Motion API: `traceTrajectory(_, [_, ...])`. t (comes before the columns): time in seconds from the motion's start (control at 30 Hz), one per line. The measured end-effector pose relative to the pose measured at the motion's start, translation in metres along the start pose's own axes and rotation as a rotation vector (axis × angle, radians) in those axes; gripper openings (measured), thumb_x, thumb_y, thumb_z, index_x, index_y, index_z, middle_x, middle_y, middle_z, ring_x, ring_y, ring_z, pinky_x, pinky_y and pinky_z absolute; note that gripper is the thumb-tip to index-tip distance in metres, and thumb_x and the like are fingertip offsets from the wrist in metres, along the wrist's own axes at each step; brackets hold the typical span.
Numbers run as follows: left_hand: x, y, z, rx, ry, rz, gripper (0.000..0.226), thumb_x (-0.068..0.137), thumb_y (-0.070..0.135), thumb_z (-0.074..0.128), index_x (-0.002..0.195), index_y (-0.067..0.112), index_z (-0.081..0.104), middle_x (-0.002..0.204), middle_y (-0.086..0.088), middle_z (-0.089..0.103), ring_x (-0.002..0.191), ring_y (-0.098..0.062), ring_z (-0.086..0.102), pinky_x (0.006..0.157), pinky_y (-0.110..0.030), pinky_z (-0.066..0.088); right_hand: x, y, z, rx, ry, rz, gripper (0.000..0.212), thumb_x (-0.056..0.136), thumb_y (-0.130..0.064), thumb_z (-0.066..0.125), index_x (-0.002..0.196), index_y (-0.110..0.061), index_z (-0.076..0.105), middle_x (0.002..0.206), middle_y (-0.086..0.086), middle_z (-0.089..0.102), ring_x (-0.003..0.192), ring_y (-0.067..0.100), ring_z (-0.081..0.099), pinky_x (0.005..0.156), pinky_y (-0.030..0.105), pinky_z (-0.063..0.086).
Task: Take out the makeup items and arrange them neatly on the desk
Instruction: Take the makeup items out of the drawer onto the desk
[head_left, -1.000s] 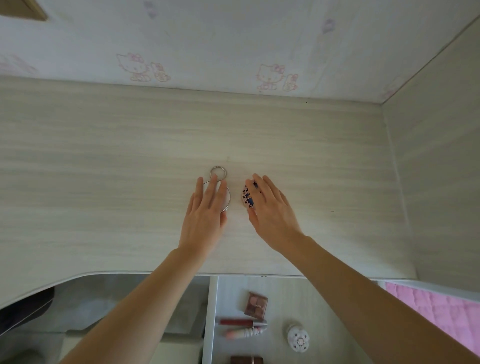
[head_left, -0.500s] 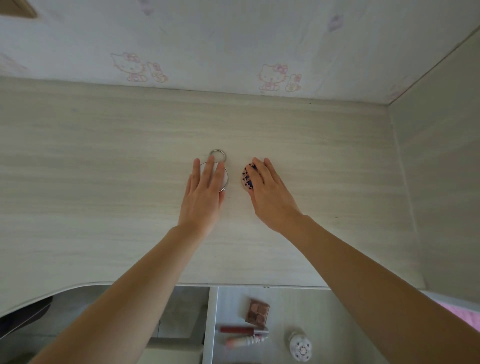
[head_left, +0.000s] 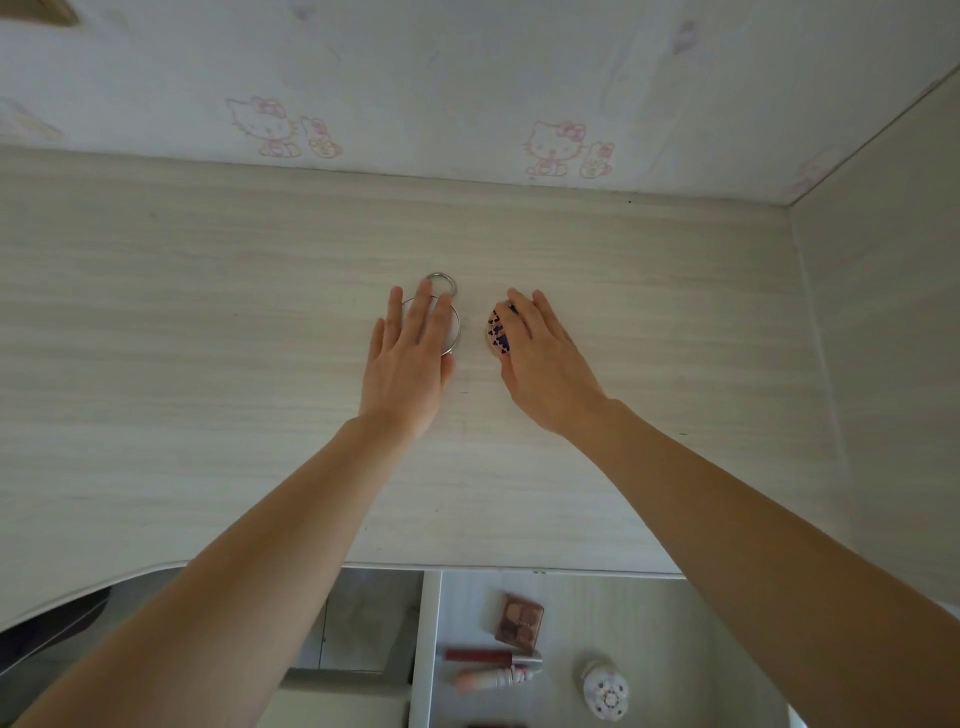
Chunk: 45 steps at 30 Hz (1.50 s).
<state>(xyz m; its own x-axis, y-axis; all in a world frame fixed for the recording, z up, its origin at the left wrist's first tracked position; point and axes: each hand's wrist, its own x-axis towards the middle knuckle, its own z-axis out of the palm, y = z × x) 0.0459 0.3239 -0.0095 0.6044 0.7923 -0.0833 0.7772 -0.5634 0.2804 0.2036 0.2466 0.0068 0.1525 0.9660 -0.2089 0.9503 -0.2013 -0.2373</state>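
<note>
Two items already sit on the surface (head_left: 208, 364), side by side near its middle and well back from the front edge: a round mirror with a small metal ring (head_left: 451, 332) under your left hand (head_left: 410, 358), and a small round compact with a dark heart pattern (head_left: 497, 332) under your right hand (head_left: 545, 364). Your left hand lies flat with straight fingers resting on the mirror, grasping nothing. Your right hand covers the compact with its fingers laid over the top; you cannot tell from here whether they pinch it or only press it. The two items lie close together but apart, a narrow strip of bare surface between them.

What the next move turns on lies behind your hands, toward you and below the front edge: the open drawer (head_left: 597, 613) still holds an eyeshadow palette (head_left: 521, 622), a red tube (head_left: 480, 655) and a pink lipstick (head_left: 491, 678), both lying with their long axes left to right, and a white round case (head_left: 605, 691). All four sit nearer your right forearm's side, so the right hand looks the likelier one to draw back and reach down.

There is wide open room on the surface to either side of the pair. The side panel (head_left: 883, 364) closes off the far right, and the wall with cartoon cats (head_left: 467, 78) bounds the back.
</note>
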Motion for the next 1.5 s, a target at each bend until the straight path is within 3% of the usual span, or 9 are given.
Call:
traceTrajectory(0.2, [-0.021, 0.008, -0.007, 0.002, 0.031, 0.035, 0.061, 0.095, 0.023, 0.052, 0.148, 0.013, 0.025, 0.159, -0.006, 0.017, 0.147, -0.029, 0.007, 0.116, -0.043, 0.022, -0.026, -0.005, -0.008, 0.005, 0.053, -0.020, 0.059, 0.096, -0.016, 0.044, 0.148, -0.003, 0.021, 0.157, 0.011, 0.017, 0.147, 0.028, 0.007, 0.119, 0.038, 0.017])
traceTrajectory(0.33, [-0.053, 0.019, -0.012, -0.020, 0.071, 0.055, 0.054, 0.097, 0.023, 0.049, 0.146, 0.010, 0.033, 0.154, -0.008, 0.031, 0.146, -0.027, 0.018, 0.114, -0.040, 0.027, -0.064, -0.006, -0.012, 0.038, 0.118, -0.048, 0.055, 0.093, -0.009, 0.045, 0.145, 0.001, 0.029, 0.150, 0.016, 0.030, 0.143, 0.027, 0.023, 0.117, 0.029, 0.022])
traceTrajectory(0.53, [-0.117, 0.051, -0.011, -0.093, 0.118, 0.086, 0.044, 0.095, 0.018, 0.053, 0.137, 0.008, 0.048, 0.137, -0.006, 0.053, 0.136, -0.025, 0.039, 0.103, -0.040, 0.041, -0.138, -0.005, -0.002, 0.051, 0.150, -0.044, 0.050, 0.093, -0.011, 0.048, 0.141, 0.000, 0.038, 0.138, 0.013, 0.046, 0.134, 0.030, 0.038, 0.109, 0.038, 0.037])
traceTrajectory(0.83, [-0.225, 0.100, 0.017, -0.229, 0.110, 0.139, 0.033, 0.089, 0.009, 0.061, 0.122, 0.006, 0.060, 0.119, -0.005, 0.065, 0.123, -0.025, 0.052, 0.092, -0.042, 0.051, -0.250, -0.005, 0.033, 0.091, 0.115, -0.046, 0.045, 0.092, -0.011, 0.052, 0.136, -0.002, 0.045, 0.131, 0.013, 0.054, 0.129, 0.030, 0.045, 0.106, 0.039, 0.040])
traceTrajectory(1.0, [-0.276, 0.111, 0.054, -0.223, 0.044, 0.112, 0.027, 0.086, 0.009, 0.065, 0.112, 0.007, 0.065, 0.113, -0.009, 0.066, 0.118, -0.026, 0.057, 0.086, -0.041, 0.054, -0.299, 0.005, 0.067, 0.128, 0.058, -0.022, 0.045, 0.088, -0.008, 0.056, 0.132, -0.001, 0.050, 0.127, 0.012, 0.057, 0.124, 0.029, 0.050, 0.100, 0.039, 0.045])
traceTrajectory(1.2, [-0.299, 0.107, 0.104, -0.172, -0.143, 0.068, 0.027, 0.088, 0.016, 0.064, 0.114, 0.010, 0.063, 0.112, -0.005, 0.066, 0.118, -0.025, 0.054, 0.090, -0.038, 0.051, -0.333, 0.021, 0.118, 0.115, -0.121, 0.047, 0.046, 0.095, -0.014, 0.044, 0.140, -0.008, 0.041, 0.138, 0.006, 0.048, 0.131, 0.023, 0.039, 0.103, 0.035, 0.039])
traceTrajectory(1.5, [-0.288, 0.104, 0.164, -0.087, -0.320, -0.086, 0.047, 0.091, 0.028, 0.057, 0.135, 0.017, 0.044, 0.140, -0.001, 0.045, 0.126, -0.023, 0.042, 0.094, -0.040, 0.049, -0.343, 0.041, 0.182, 0.103, -0.346, 0.191, 0.049, 0.095, -0.025, 0.046, 0.141, -0.011, 0.033, 0.139, 0.006, 0.041, 0.125, 0.026, 0.041, 0.094, 0.036, 0.044])
